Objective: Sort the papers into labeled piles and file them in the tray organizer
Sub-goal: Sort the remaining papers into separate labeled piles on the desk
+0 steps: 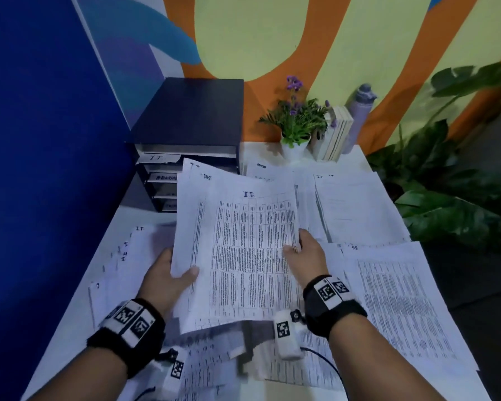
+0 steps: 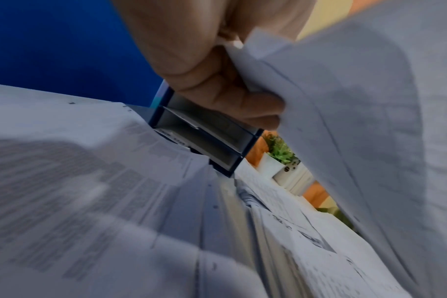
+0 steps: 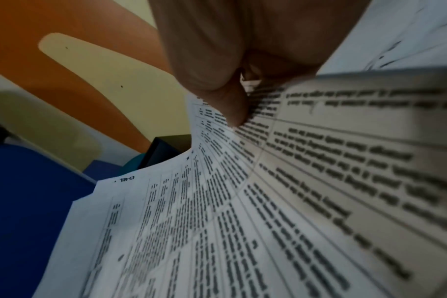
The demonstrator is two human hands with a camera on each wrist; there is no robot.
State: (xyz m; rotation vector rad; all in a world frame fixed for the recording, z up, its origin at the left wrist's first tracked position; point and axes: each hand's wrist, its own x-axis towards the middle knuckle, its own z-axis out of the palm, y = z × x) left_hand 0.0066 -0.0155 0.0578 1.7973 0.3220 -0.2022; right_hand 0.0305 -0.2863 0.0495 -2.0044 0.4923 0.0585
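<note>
A stack of printed papers marked "IT" (image 1: 237, 244) is held above the table by both hands. My left hand (image 1: 171, 273) grips its left edge, thumb on top. My right hand (image 1: 304, 253) pinches the right edge, thumb on the printed face. The left wrist view shows fingers (image 2: 232, 100) curled under the held papers (image 2: 370, 121). In the right wrist view the thumb (image 3: 232, 106) presses on the sheet (image 3: 268, 201). The dark tray organizer (image 1: 188, 134) stands at the back left, its top drawer labelled "IT" (image 1: 156, 157). Its far edge hides behind the lifted stack.
More papers lie spread on the white table (image 1: 145, 218): a fanned "IT" pile (image 1: 122, 261) at left, sheets (image 1: 399, 299) at right and a pile (image 1: 356, 206) further back. A potted plant (image 1: 295, 125), books (image 1: 336, 134) and a bottle (image 1: 359, 117) stand along the wall.
</note>
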